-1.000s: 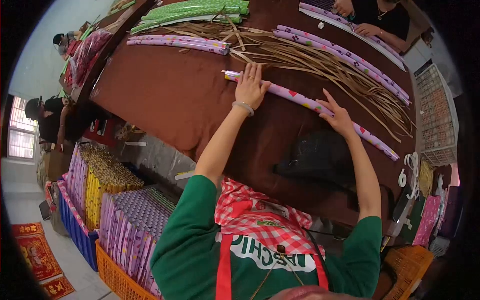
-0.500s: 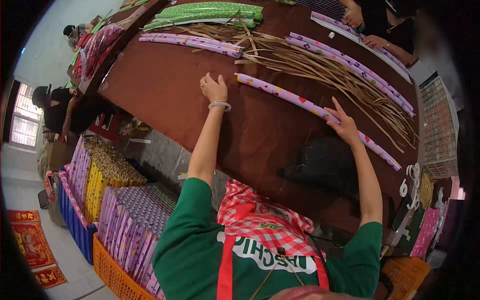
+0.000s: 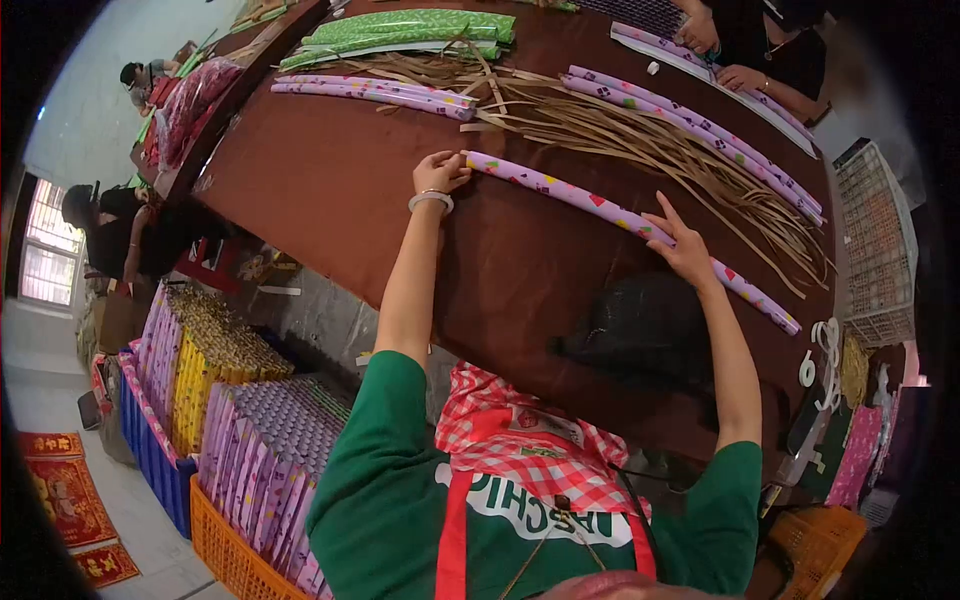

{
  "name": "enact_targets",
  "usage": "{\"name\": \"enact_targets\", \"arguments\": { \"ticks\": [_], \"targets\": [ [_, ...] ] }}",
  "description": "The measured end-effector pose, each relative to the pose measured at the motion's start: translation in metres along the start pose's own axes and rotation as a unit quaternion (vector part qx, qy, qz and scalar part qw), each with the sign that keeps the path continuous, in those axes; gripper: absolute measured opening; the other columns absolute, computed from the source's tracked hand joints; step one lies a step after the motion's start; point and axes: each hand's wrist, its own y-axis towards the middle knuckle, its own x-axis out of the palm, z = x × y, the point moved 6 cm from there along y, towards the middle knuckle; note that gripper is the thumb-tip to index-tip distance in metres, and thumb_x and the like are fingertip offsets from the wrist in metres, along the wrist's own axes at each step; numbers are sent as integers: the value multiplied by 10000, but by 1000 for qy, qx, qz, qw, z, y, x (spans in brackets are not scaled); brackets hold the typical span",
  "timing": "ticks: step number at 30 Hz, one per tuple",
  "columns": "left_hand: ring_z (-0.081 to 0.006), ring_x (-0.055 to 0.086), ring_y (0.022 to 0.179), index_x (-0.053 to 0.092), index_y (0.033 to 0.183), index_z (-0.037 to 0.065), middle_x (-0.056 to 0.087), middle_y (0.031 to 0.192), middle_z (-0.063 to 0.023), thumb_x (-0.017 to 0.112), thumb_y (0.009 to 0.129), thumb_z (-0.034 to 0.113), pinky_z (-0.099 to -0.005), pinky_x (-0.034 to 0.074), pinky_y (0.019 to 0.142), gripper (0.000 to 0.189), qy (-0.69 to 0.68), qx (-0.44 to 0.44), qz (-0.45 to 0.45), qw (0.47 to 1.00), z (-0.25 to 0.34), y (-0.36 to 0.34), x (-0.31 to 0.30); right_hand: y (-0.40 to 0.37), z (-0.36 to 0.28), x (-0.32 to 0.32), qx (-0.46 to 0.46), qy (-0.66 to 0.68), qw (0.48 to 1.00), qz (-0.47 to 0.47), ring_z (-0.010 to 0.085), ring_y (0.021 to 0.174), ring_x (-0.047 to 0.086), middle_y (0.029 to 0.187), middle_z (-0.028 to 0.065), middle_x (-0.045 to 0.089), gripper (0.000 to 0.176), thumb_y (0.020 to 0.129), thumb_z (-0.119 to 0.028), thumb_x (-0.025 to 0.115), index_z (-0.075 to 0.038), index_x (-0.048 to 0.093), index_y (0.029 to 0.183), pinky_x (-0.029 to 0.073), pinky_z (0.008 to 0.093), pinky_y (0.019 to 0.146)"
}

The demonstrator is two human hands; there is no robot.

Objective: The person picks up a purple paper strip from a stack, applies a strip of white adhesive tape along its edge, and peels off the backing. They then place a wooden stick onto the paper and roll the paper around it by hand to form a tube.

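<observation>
Crate w/ purp. tubes

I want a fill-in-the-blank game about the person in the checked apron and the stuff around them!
1. The apron is checked in white and ____.
2. Its wearer has a pale bracelet on the ____ wrist.
3. The left hand is at one ____ of a purple patterned tube, while the right hand is farther along it.
4. On the floor, beside the orange crate of tubes, stands a ____ crate.

Missing words: red; left; end; blue.
</observation>
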Motion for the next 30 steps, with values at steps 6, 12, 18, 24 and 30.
{"name": "enact_targets", "arguments": {
  "ticks": [6, 12, 18, 24, 30],
  "targets": [
    [-210, 629, 712, 457, 1114, -73, 596, 912, -149, 625, 826, 188, -298, 542, 585, 424, -128, 16, -28, 991, -12, 13, -6, -1, 1, 0, -11, 0, 1000, 7, 289, 1055, 550, 1157, 48, 587, 770, 768, -134, 641, -198, 206, 1400, 412, 325, 885],
    [-80, 536, 515, 629, 859, -10, 583, 662, -40, 733, 727, 307, -209, 463, 458, 359, 216, 52, -69, 972, 2, -2, 15, -1, 3, 1, -7, 5, 1000, 10, 302, 1041, 556, 1155, 57, 587, 785, 760, -100, 634, -216, 199, 1402, 416, 338, 881],
    [-63, 519, 562, 641, 890, 10, 563, 700, -2, 711, 754, 329, -211, 433, 468, 354, 197, 25, -115, 973, 0, -3, 17, -3, 1, 1, 3, -17, 1000, -10, 296, 1057, 544, 1192, 51, 560, 819, 758, -118, 639, -222, 155, 1410, 397, 367, 932],
    [-99, 572, 570, 613, 859, 4, 580, 699, -29, 710, 758, 243, -214, 499, 490, 278, 160, 8, -101, 982, -5, 10, 6, -34, 47, -34, -12, -115, 993, 0, 250, 1013, 566, 1110, 88, 599, 521, 774, -200, 647, -150, 474, 1263, 240, 423, 1056],
    [-90, 562, 570, 606, 872, 31, 572, 707, -17, 707, 763, 276, -216, 492, 485, 286, 167, -4, -86, 982, -2, 8, 6, -139, 114, -133, 177, -82, 980, 48, 243, 1083, 533, 1130, 97, 594, 397, 797, -299, 626, -125, 584, 1152, 338, 349, 991]
  ]
}}
